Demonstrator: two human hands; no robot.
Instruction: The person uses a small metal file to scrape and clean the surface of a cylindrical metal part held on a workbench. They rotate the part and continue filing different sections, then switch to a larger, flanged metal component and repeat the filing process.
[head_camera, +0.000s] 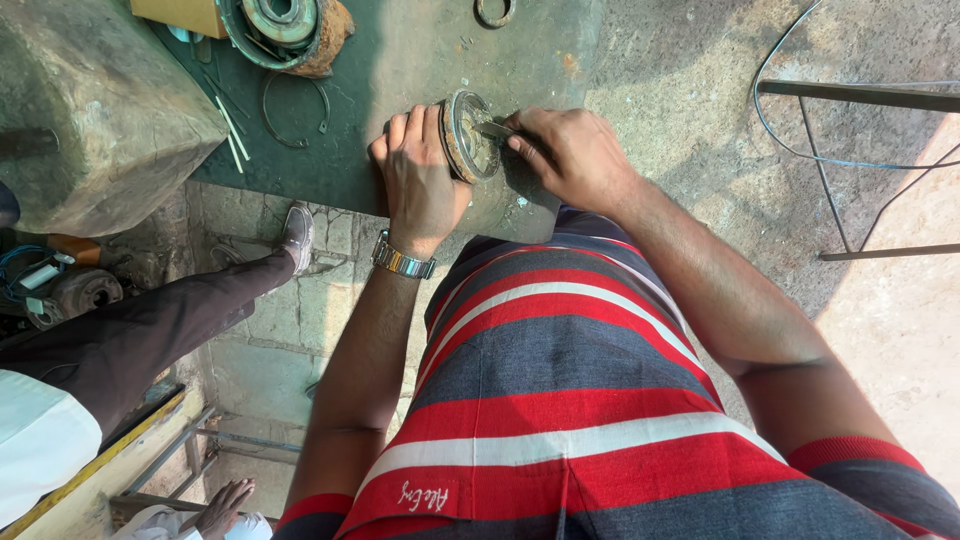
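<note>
The left hand (418, 175) is clenched around a round, rusty metal part (463, 135), a short drum-like ring stood on its edge at the near rim of the dark green tabletop (420, 50); a metal-link wristwatch (403, 259) sits on that wrist. The right hand (568, 152) grasps a thin metal tool (494, 129) whose tip lies against the open face of the round part, just right of it. There is one package in sight: a tan cardboard box (180, 14) at the far left corner of the tabletop, cut off by the frame so that only a plain corner shows and no label can be made out. Just right of it lies one larger rusty round housing (285, 30), with one wire snap ring (293, 112) nearer and two pale thin sticks (231, 133) to its left. One small metal ring (495, 11) lies at the far edge. A big grey rock-like block (95, 110) fills the far left. On the right stands a thin metal frame (850, 170) with a blue wire looped over it. At the left, another person's trousered leg and shoe (297, 233) reach across the paved floor, and one more hand (224, 505) shows at the near left.
</note>
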